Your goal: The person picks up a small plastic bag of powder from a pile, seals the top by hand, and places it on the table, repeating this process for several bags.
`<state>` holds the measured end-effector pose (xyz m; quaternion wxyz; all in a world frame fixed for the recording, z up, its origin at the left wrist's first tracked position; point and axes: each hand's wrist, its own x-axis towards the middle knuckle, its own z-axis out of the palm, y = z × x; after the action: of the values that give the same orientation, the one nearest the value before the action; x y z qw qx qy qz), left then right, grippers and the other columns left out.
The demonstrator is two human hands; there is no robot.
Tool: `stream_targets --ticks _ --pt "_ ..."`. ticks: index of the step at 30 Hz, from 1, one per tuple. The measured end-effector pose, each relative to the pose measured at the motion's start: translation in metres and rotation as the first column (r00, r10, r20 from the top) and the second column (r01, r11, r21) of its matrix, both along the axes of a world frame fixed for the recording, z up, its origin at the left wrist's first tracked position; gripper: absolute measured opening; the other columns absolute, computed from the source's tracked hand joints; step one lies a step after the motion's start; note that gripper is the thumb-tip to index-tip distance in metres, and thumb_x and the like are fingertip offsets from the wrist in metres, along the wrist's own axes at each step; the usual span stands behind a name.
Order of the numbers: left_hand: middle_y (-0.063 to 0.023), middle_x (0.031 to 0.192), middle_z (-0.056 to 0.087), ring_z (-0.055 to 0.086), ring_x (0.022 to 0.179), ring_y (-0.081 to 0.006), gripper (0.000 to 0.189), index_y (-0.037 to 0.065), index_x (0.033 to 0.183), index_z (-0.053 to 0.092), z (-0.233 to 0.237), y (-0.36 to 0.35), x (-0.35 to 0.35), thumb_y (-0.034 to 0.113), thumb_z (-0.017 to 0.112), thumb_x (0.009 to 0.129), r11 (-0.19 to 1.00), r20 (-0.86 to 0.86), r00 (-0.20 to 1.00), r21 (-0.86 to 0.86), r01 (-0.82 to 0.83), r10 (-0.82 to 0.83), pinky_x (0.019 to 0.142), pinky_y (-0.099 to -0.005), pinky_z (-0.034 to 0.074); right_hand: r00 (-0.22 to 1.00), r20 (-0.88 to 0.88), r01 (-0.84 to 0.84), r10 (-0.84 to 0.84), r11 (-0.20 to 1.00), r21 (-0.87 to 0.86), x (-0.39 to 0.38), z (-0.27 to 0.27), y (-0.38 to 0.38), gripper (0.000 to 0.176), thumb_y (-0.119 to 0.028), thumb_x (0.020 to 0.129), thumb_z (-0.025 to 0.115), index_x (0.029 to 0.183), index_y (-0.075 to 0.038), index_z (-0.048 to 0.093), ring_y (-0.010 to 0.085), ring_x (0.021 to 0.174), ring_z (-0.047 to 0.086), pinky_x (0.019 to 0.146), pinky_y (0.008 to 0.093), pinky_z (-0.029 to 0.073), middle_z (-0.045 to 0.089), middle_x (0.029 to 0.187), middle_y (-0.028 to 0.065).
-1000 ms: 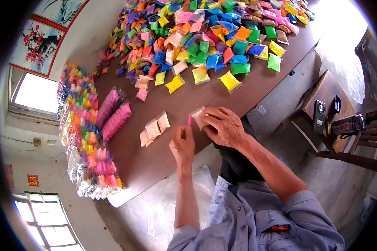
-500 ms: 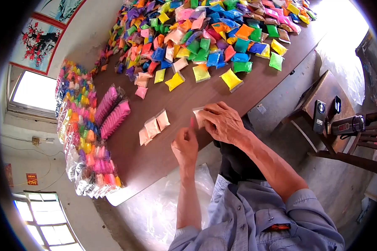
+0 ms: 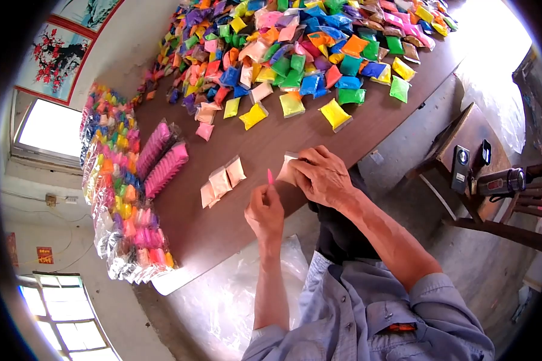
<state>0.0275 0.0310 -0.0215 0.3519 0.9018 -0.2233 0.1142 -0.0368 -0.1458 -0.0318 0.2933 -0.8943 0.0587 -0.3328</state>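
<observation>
My left hand [image 3: 264,211] pinches a thin pink stick [image 3: 270,176] that points up toward the far side of the brown table [image 3: 235,216]. My right hand [image 3: 323,176] presses down on a pale peach packet [image 3: 287,170] lying near the table's front edge, just right of the stick's tip. Three more peach packets [image 3: 221,181] lie side by side to the left of my hands.
A big heap of coloured packets [image 3: 307,42] covers the far half of the table. Two pink bundles [image 3: 161,159] and bagged packs of mixed colours [image 3: 117,192] lie at the left. A stool with a phone and a dark cylinder [image 3: 500,180] stands to the right.
The pink stick dipped and rose again in my left hand, which stays near the packet. My right hand shifted slightly on the peach packet.
</observation>
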Motion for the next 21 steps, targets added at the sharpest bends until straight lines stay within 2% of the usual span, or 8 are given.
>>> stream_targets --ticks 3,5,6,9,12,16,18,21 --pt "-0.0131 0.077 0.071 0.070 0.065 -0.0230 0.006 0.003 0.096 0.072 0.004 -0.006 -0.012 0.009 0.072 0.096 0.996 0.039 0.999 -0.087 0.028 -0.024 0.061 -0.0362 0.055 1.000 0.024 0.010 -0.011 0.999 0.038 -0.001 -0.002 0.001 0.013 -0.009 0.082 0.075 0.094 -0.011 0.075 0.0276 0.096 0.063 0.084 0.0376 0.055 0.066 0.102 0.0047" --pt "-0.0141 0.079 0.072 0.072 0.067 -0.0278 0.007 0.004 0.098 0.071 0.000 -0.011 -0.017 0.010 0.073 0.096 0.978 0.181 0.966 -0.057 0.199 -0.186 0.062 -0.0384 0.055 0.998 0.058 0.005 -0.009 0.998 0.064 0.001 -0.001 0.001 0.015 -0.007 0.080 0.075 0.094 -0.012 0.074 0.0280 0.095 0.063 0.083 0.0389 0.055 0.065 0.100 0.0044" --pt "-0.0141 0.079 0.072 0.072 0.067 -0.0278 0.007 0.004 0.098 0.071 -0.003 -0.009 -0.016 0.010 0.073 0.096 0.978 0.182 0.966 -0.057 0.199 -0.186 0.062 -0.0384 0.055 0.998 0.056 0.008 -0.011 0.998 0.065 0.001 0.000 0.002 0.015 -0.008 0.080 0.075 0.094 -0.012 0.075 0.0278 0.095 0.063 0.083 0.0385 0.055 0.066 0.100 0.0043" --pt "-0.0156 0.079 0.071 0.072 0.067 -0.0328 0.006 0.005 0.097 0.071 -0.009 -0.004 -0.010 0.011 0.073 0.096 0.997 0.163 0.985 0.043 0.057 -0.063 0.062 -0.0398 0.055 1.000 0.024 0.019 -0.020 0.998 0.055 0.000 0.002 0.000 0.015 -0.008 0.080 0.075 0.095 -0.013 0.076 0.0274 0.095 0.063 0.084 0.0382 0.055 0.067 0.100 0.0037" --pt "-0.0156 0.078 0.071 0.072 0.068 -0.0333 0.005 0.006 0.097 0.070 -0.005 0.000 -0.005 0.010 0.073 0.096 0.994 0.162 0.986 0.102 0.026 -0.042 0.062 -0.0396 0.056 1.000 -0.003 0.030 -0.030 0.998 0.046 0.001 0.002 0.003 0.017 -0.009 0.081 0.075 0.097 -0.013 0.077 0.0270 0.095 0.063 0.084 0.0382 0.055 0.067 0.100 0.0032" --pt "-0.0153 0.078 0.071 0.071 0.067 -0.0341 0.005 0.006 0.096 0.069 -0.005 -0.003 -0.015 0.009 0.072 0.096 0.996 0.176 0.981 0.047 0.078 -0.085 0.062 -0.0409 0.055 0.999 0.017 0.046 -0.047 0.997 0.059 0.001 0.001 0.004 0.017 -0.009 0.081 0.075 0.097 -0.014 0.078 0.0268 0.095 0.064 0.083 0.0384 0.055 0.067 0.100 0.0028" --pt "-0.0147 0.078 0.071 0.071 0.066 -0.0347 0.005 0.006 0.096 0.069 -0.014 -0.006 -0.018 0.010 0.072 0.097 0.986 0.260 0.951 0.023 0.167 -0.167 0.060 -0.0426 0.054 0.999 0.024 0.045 -0.047 0.997 0.059 0.001 0.000 0.004 0.016 -0.009 0.081 0.074 0.096 -0.014 0.078 0.0267 0.095 0.064 0.083 0.0384 0.055 0.067 0.099 0.0028" --pt "-0.0147 0.078 0.071 0.070 0.065 -0.0339 0.003 0.007 0.095 0.070 -0.012 0.001 -0.010 0.009 0.072 0.096 0.996 0.214 0.974 0.060 0.064 -0.075 0.059 -0.0429 0.053 0.999 0.021 0.048 -0.050 0.997 0.052 0.002 0.001 0.004 0.015 -0.009 0.082 0.074 0.095 -0.014 0.078 0.0265 0.094 0.064 0.083 0.0382 0.055 0.067 0.098 0.0028"
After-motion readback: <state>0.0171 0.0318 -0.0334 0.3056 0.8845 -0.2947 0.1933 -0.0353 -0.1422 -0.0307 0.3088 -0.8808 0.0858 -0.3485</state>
